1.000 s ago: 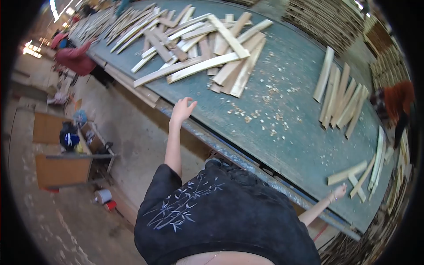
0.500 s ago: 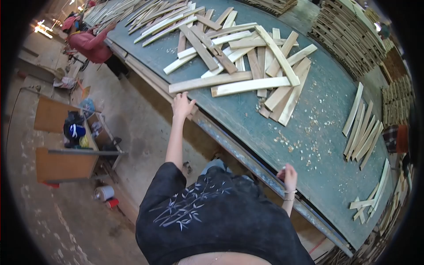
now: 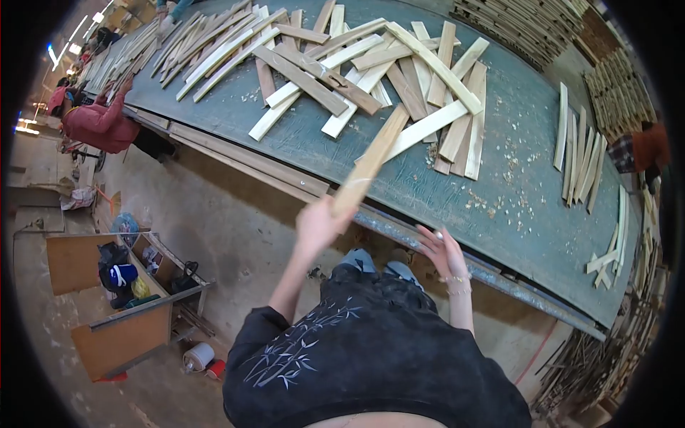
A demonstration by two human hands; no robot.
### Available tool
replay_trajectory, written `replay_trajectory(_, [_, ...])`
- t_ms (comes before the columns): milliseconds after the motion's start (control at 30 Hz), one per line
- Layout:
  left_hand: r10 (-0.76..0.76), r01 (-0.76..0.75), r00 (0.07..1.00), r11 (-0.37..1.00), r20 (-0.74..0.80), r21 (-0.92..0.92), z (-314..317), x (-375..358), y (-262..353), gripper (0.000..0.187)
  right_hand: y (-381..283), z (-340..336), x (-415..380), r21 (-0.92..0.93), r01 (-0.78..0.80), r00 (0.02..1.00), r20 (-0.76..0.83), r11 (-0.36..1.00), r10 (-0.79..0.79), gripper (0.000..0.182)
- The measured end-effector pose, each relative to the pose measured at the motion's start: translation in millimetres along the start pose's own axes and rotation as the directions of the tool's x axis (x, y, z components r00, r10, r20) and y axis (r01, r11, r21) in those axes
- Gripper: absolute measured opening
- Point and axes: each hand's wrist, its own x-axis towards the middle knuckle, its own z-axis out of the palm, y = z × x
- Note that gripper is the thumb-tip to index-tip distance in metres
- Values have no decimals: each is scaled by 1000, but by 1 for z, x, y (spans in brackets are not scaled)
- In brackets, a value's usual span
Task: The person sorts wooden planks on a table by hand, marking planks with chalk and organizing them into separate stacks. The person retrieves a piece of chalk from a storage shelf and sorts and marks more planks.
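My left hand [image 3: 319,227] is wrapped round the near end of a wooden slat [image 3: 372,160], which tilts up over the table's front edge. To its right, my right hand [image 3: 444,255] is raised by the edge with fingers apart, holding nothing. Beyond the held slat, a loose pile of pale and brown slats [image 3: 314,78] lies on the green table [image 3: 414,185]. One pale slat [image 3: 428,128] in the pile is partly covered by the held one.
More slats [image 3: 581,153] lie at the table's right. A person in red [image 3: 100,125] stands at the far left; another person [image 3: 642,146] is at the right edge. Stacked slats [image 3: 521,28] rise behind. A wooden box [image 3: 121,335] and a white bucket [image 3: 198,357] are on the floor.
My left hand has taken hold of a slat at the table edge and lifted it towards me. My right hand has opened its fingers. The view has shifted.
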Motion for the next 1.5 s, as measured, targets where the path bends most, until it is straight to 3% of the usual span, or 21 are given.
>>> replay_trajectory(67, [156, -122, 985, 932, 74, -342, 28, -26, 22, 52, 5, 38, 21, 159, -197, 979, 76, 967, 187, 27])
replay_trajectory(133, [303, 17, 836, 820, 458, -573, 20, -46, 56, 55, 15, 42, 45, 350, -203, 962, 245, 915, 120, 32])
replay_trajectory(200, [385, -9, 753, 817, 534, -577, 29, -36, 50, 53, -8, 40, 38, 185, -131, 989, -43, 974, 142, 31])
replay_trajectory(267, [625, -302, 555, 767, 549, -567, 16, -6, 45, 40, -17, 34, 36, -67, 9, 986, -168, 998, -21, 33])
replay_trajectory(300, [634, -472, 641, 770, 433, -428, 24, 13, 39, 40, -22, 30, 36, -332, 103, 951, -243, 938, -190, 36])
replay_trajectory(333, [446, -300, 765, 885, 464, -356, 25, 34, 44, 42, -22, 26, 42, -329, 113, 945, -256, 938, -203, 36])
replay_trajectory(367, [521, -503, 840, 852, 149, -144, 44, 59, 37, 46, -14, 22, 53, -592, 121, 925, -224, 797, -307, 37])
replay_trajectory(400, [375, -376, 927, 924, 27, 75, 53, 80, 43, 56, -6, 16, 61, -801, 106, 906, -167, 589, -390, 38])
replay_trajectory(467, [302, -223, 939, 899, -163, 378, 84, 120, 36, 67, 5, 5, 72, -784, 102, 892, -201, 612, -406, 39])
replay_trajectory(633, [532, -320, 786, 786, -314, 529, 126, 138, 38, 57, -57, -40, -48, -541, 57, 846, -420, 839, -329, 25])
replay_trajectory(733, [181, -180, 983, 980, -7, 84, 99, 88, 86, 52, -91, -126, -125, -733, -20, 676, -511, 680, -531, 20])
replay_trajectory(833, [161, -93, 974, 927, 160, -364, 84, 49, 127, 51, -106, -250, -180, -844, -1, 215, -524, 537, -824, 23])
replay_trajectory(867, [165, -97, 973, 926, 161, -365, 83, 42, 145, 51, -120, -294, -211, -835, -232, 268, -548, 499, -792, 26])
replay_trajectory(967, [263, -191, 961, 859, 90, -475, 98, 25, 196, 51, -132, -361, -262, -521, -723, -99, -572, 453, -815, 42])
replay_trajectory(1067, [336, -249, 942, 720, 11, -648, 118, 41, 276, 50, -144, -341, -266, -650, -472, -121, -621, 595, -774, 41])
replay_trajectory(1133, [415, -478, 877, 693, -243, -540, 140, 76, 329, 51, -128, -364, -250, -809, -183, 29, -572, 558, -820, 34])
replay_trajectory(1233, [339, -401, 915, 732, -216, -551, 169, 128, 394, 59, -110, -359, -220, -723, -43, 223, -680, 690, -698, 33])
replay_trajectory(1300, [562, -568, 716, 814, -414, 123, 216, 159, 398, 74, -102, -335, -202, -718, -5, 285, -668, 696, -687, 34])
replay_trajectory(1367, [613, -504, 776, 745, -149, 437, 236, 170, 373, 75, -95, -329, -194, -728, -15, 297, -658, 686, -692, 35])
replay_trajectory(1433, [372, -376, 919, 722, 133, 581, 241, 162, 348, 69, -84, -337, -189, -717, -19, 246, -679, 697, -692, 38])
replay_trajectory(1500, [303, -284, 946, 618, 112, 733, 269, 178, 307, 60, -86, -331, -190, -680, -38, 257, -715, 732, -650, 37])
